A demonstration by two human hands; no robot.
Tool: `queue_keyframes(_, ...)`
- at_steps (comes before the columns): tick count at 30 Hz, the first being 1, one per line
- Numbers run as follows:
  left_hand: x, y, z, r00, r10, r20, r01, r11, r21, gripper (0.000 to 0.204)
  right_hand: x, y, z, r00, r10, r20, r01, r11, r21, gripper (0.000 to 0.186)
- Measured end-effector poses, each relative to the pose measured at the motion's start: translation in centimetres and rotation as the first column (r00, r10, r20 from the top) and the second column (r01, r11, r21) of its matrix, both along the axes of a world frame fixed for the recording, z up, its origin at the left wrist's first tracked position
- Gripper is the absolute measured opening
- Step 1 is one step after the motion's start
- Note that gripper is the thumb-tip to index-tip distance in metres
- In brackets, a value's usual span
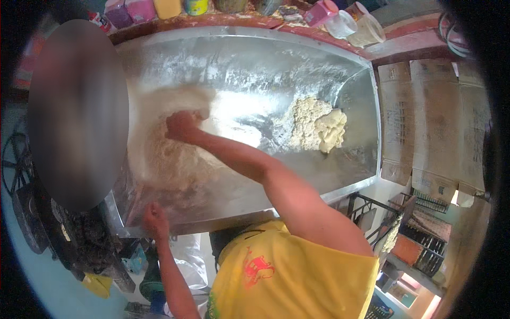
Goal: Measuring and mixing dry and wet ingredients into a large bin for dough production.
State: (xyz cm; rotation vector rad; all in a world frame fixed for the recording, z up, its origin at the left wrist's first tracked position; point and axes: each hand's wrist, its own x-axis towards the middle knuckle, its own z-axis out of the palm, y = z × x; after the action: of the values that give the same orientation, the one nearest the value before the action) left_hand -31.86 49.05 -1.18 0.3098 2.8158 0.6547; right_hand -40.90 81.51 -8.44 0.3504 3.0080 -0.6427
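A large metal trough (340,196) stretches across the view. My right hand (185,125) is curled over its left part, above a brownish, flour-dusted area (180,165) that is blurred. What its fingers hold, if anything, cannot be made out. At the trough's near left rim is my left hand (155,220), its fingers curled into a fist that hides anything inside. To the right in the trough lies a pale, crumbly heap of dough (307,125), apart from both hands. A smoother lump of dough (332,129) rests against that heap. White flour streaks the metal between.
Plastic tubs (321,13) and a yellow-green can (196,6) line the ledge behind the trough. Flattened cardboard (433,122) stands at the right. Lower right is a metal rack (419,244). A white sack (188,258) sits below the near rim. A blurred oval covers the left.
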Motion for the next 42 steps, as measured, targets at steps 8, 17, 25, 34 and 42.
queue_keyframes(8, 0.1, -2.6, 0.1, 0.996, -0.035, -0.078, 0.027, 0.994, -0.106, 0.030, 14.5, 0.8, 7.8, 0.879, -0.318, 0.354, 0.407, 0.888, -0.213, 0.061)
queue_keyframes(17, -0.5, 1.0, 0.8, 0.993, -0.115, 0.026, 0.116, 0.991, -0.069, 0.028, 10.4, -7.4, -4.2, 0.671, -0.531, 0.517, 0.717, 0.642, -0.271, 0.053)
queue_keyframes(25, -0.2, -0.1, -0.5, 0.997, -0.077, -0.008, 0.077, 0.996, 0.045, 0.028, 3.0, -5.1, -0.5, 0.797, -0.450, 0.402, 0.592, 0.715, -0.372, 0.065)
queue_keyframes(34, -0.2, 0.3, 1.5, 0.999, -0.053, 0.000, 0.051, 0.967, -0.248, 0.027, 13.0, -9.4, 6.6, 0.922, -0.131, 0.364, 0.233, 0.939, -0.252, 0.063)
queue_keyframes(42, -0.6, -0.6, 0.3, 0.999, -0.023, 0.023, 0.025, 0.996, -0.081, 0.025, 8.0, -11.8, -5.3, 0.712, -0.525, 0.467, 0.702, 0.503, -0.504, 0.063)
